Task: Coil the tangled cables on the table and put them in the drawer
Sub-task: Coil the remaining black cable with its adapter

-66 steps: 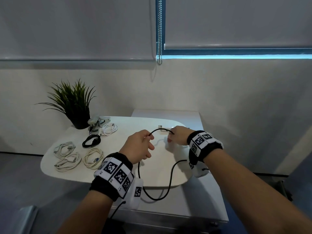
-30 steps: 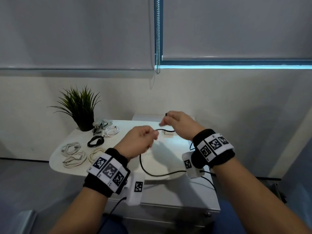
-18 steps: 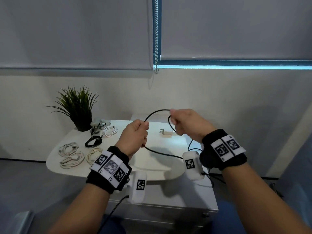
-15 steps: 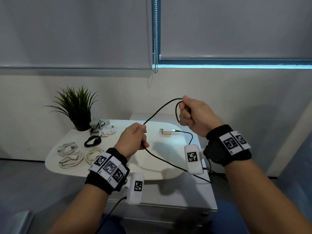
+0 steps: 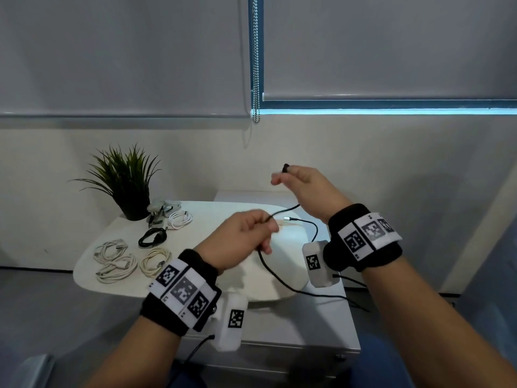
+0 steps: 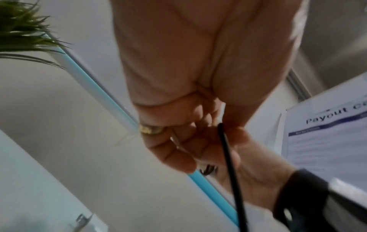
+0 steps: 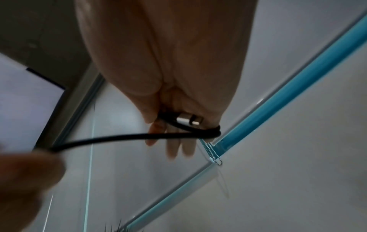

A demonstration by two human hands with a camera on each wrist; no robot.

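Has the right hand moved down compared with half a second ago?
Yes. The right hand has come down toward the white table; its fist stood well above the table's far edge, and now its wrist overlaps that edge.

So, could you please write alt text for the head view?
Both hands hold a black cable above a white table: the left hand grips it, the right hand lifts one end. Coiled cables lie beside a potted plant.

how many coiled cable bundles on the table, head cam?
5. Three pale ones at the front left. The black bundle lies behind them. The white bundle is beside the plant. Others may be hidden behind the hands.
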